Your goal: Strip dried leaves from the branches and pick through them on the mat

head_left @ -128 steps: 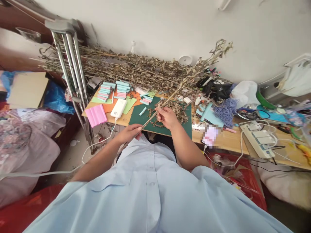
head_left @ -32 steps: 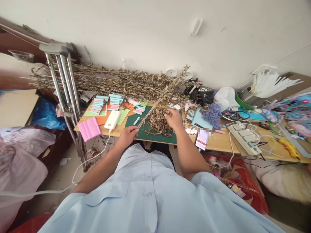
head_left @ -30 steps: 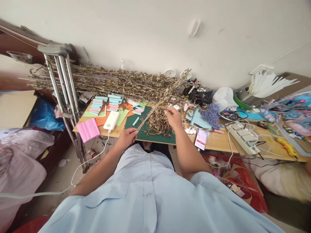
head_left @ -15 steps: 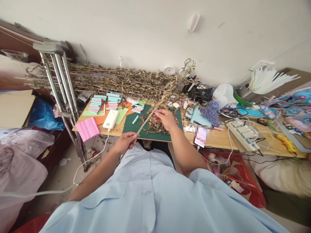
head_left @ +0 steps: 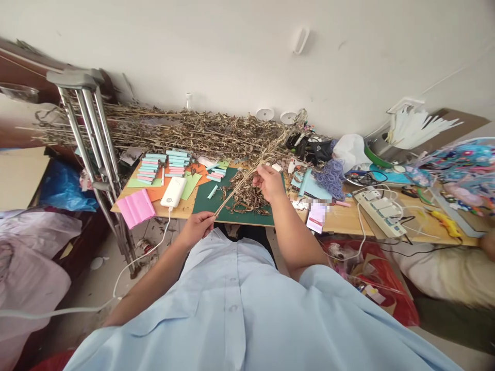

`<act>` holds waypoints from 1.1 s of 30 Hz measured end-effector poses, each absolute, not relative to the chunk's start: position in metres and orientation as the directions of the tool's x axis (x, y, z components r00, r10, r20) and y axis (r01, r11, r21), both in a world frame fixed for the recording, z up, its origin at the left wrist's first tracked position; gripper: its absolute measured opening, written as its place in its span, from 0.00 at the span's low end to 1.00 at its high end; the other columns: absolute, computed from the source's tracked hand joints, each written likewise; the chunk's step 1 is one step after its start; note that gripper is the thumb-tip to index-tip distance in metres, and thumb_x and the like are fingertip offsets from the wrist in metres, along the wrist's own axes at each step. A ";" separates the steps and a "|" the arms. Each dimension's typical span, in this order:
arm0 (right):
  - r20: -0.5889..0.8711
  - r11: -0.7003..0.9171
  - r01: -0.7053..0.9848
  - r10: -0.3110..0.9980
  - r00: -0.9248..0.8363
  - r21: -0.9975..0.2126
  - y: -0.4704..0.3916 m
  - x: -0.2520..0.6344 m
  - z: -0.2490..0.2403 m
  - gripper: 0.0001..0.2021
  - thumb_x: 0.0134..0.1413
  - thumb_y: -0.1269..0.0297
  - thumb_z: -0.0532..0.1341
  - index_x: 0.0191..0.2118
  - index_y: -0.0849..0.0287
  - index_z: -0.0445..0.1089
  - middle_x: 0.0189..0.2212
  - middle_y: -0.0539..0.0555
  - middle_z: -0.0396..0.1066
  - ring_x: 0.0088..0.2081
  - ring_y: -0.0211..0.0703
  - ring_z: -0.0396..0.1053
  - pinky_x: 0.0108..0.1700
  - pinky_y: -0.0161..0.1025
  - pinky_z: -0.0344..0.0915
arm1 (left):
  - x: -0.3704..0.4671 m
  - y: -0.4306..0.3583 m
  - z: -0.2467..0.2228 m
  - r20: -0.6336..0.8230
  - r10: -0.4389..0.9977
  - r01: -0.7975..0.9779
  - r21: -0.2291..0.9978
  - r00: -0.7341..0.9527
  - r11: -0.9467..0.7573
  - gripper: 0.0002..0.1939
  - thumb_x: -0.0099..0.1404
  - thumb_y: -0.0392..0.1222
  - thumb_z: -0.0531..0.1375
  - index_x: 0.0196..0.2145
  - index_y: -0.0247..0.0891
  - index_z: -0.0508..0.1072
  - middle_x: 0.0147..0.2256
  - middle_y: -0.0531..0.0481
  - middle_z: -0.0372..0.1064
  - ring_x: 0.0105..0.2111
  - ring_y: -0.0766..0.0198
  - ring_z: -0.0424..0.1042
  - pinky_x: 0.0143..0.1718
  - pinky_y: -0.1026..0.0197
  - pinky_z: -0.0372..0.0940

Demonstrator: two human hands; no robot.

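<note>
My left hand (head_left: 199,228) is closed around the bare lower ends of a few long, dried plant stalks (head_left: 234,194). They slant up and right over the table, their leafy tops reaching the back. Beside the stalks' middle, my right hand (head_left: 270,183) has its fingers curled and pinched together; what is between the fingertips is hidden. Below lies a heap of crumpled dry leaves (head_left: 247,198) on a green cutting mat (head_left: 203,201). A small light-blue roll (head_left: 212,191) rests on the mat's left part.
Dried plants (head_left: 185,126) are piled along the wall. Blue and pink rolls (head_left: 149,167), a white power bank (head_left: 174,191) and pink paper (head_left: 136,207) lie left. Crutches (head_left: 98,134) stand at the left edge. Rightward are a phone (head_left: 316,216), purple yarn (head_left: 330,178) and a power strip (head_left: 381,211).
My right hand has moved a little up and to the right along the stalks. My left hand keeps its hold on their lower ends. The whole view has shifted slightly.
</note>
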State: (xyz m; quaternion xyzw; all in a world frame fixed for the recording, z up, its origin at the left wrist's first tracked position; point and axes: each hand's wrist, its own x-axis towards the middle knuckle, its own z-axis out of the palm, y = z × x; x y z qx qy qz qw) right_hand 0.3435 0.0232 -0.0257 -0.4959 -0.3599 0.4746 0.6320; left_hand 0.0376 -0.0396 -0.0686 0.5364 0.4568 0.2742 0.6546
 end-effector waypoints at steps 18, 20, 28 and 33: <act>-0.060 -0.062 -0.004 0.945 0.320 -0.998 0.004 0.318 -0.038 0.15 0.47 0.51 0.71 0.37 0.55 0.76 0.26 0.51 0.75 0.28 0.46 0.73 0.32 0.43 0.73 | 0.048 -0.031 -0.057 -0.288 0.844 0.206 0.955 0.452 0.215 0.21 0.66 0.60 0.61 0.32 0.38 0.69 0.19 0.57 0.64 0.15 0.72 0.58 0.16 0.68 0.50; 0.011 -0.103 0.263 0.916 0.402 -0.959 0.007 0.335 -0.039 0.14 0.52 0.54 0.68 0.41 0.56 0.78 0.32 0.56 0.77 0.34 0.50 0.75 0.38 0.47 0.74 | 0.045 -0.032 -0.059 -0.291 0.845 0.222 0.952 0.449 0.210 0.21 0.66 0.60 0.61 0.30 0.38 0.69 0.19 0.57 0.63 0.15 0.72 0.58 0.16 0.68 0.51; 0.148 0.020 0.277 0.882 0.448 -0.961 0.019 0.351 -0.027 0.24 0.62 0.38 0.59 0.40 0.56 0.77 0.40 0.58 0.77 0.36 0.49 0.74 0.36 0.43 0.71 | 0.041 -0.038 -0.060 -0.288 0.831 0.296 0.942 0.477 0.157 0.23 0.68 0.60 0.60 0.25 0.39 0.65 0.20 0.56 0.64 0.16 0.72 0.59 0.17 0.68 0.51; -0.017 0.010 -0.067 0.922 0.387 -0.998 0.026 0.335 -0.021 0.25 0.47 0.37 0.71 0.28 0.56 0.71 0.25 0.50 0.73 0.19 0.33 0.59 0.20 0.34 0.53 | 0.042 -0.041 -0.060 -0.279 0.839 0.326 0.936 0.468 0.130 0.24 0.67 0.61 0.60 0.25 0.39 0.66 0.19 0.56 0.63 0.16 0.71 0.58 0.17 0.68 0.51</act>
